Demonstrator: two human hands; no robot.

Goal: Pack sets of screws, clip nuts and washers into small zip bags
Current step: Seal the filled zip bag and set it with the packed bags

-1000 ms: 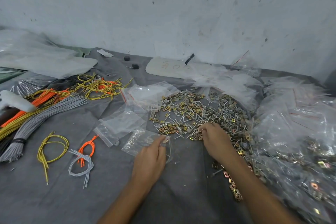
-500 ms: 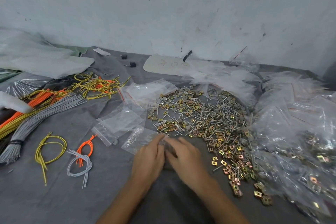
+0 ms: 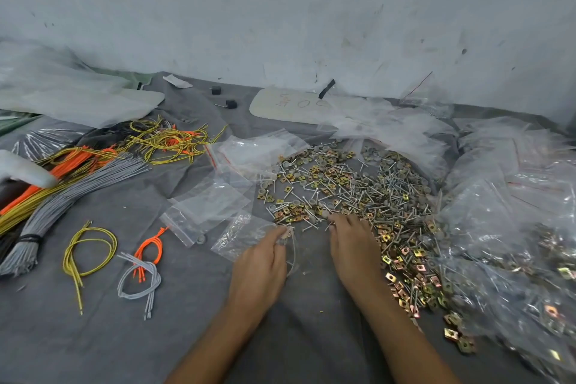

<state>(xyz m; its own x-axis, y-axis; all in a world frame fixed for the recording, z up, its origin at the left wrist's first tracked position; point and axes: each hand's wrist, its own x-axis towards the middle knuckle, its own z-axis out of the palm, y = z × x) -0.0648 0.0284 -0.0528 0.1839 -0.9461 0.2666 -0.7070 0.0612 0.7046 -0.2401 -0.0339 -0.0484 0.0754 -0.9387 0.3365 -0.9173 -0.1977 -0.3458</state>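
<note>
Swung right hand (image 3: 352,246) away from the left one, back out to near edge of screw, clip nut and washer pile (image 3: 358,190). Fingertips down among pieces, but couldn't tell if anything was gripped. Probably meant one drop done, next piece being fetched. Kept left hand (image 3: 258,262) pinched on small zip bag (image 3: 240,235), lying on grey cloth (image 3: 187,321) near-left of pile, long axis roughly left-right, mouth pointed right toward pile.
</note>
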